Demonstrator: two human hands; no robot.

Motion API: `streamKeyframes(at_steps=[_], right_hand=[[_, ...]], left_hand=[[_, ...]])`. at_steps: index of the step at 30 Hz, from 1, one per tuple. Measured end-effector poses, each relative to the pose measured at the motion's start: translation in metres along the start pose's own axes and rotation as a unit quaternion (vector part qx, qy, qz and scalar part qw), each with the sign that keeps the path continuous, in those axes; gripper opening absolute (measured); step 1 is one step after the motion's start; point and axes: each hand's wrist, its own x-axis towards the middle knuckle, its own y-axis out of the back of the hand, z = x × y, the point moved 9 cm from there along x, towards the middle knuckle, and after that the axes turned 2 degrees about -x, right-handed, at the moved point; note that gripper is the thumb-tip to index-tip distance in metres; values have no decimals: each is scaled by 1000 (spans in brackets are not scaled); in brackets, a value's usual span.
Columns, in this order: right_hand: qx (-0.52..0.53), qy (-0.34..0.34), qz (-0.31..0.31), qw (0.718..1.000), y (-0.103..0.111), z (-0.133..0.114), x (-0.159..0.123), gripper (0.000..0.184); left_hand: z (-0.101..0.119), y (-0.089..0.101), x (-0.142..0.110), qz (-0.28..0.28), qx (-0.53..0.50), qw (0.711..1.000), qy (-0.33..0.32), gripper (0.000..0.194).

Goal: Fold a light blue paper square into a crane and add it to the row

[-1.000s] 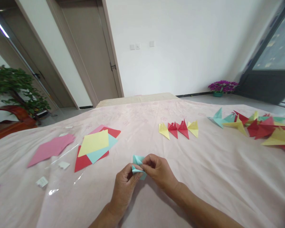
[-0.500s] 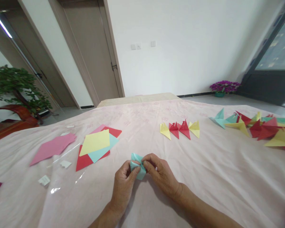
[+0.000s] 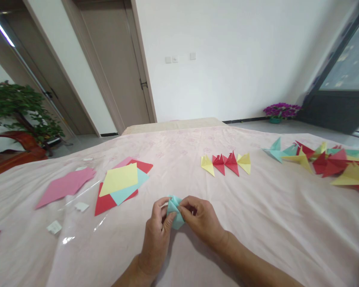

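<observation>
A small folded piece of light blue paper is pinched between both hands just above the pink tablecloth. My left hand grips its left side with thumb and fingers closed. My right hand pinches its right side, fingers curled over the fold. Most of the paper is hidden by the fingers.
A stack of flat yellow, blue and red sheets lies left of the hands, with pink sheets further left. A row of folded yellow and red pieces sits ahead. Several folded pieces are piled at the right edge.
Both hands have worked the blue paper, turning and pressing it slightly lower and closer together. The view has shifted a little.
</observation>
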Motion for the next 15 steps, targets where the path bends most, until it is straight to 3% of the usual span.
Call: streamKeyframes(at_steps=[4,10,15], right_hand=[[-24,28,8,999,2,-5,-1,10],[-46,89,5,995,4,-18,-4,12],[-24,25,8,999,4,-9,-1,17]], left_hand=[[-1,0,2,-2,-24,1000,3,61],[-9,1,7,1,-91,995,39,60],[-10,2,7,9,-92,995,36,48]])
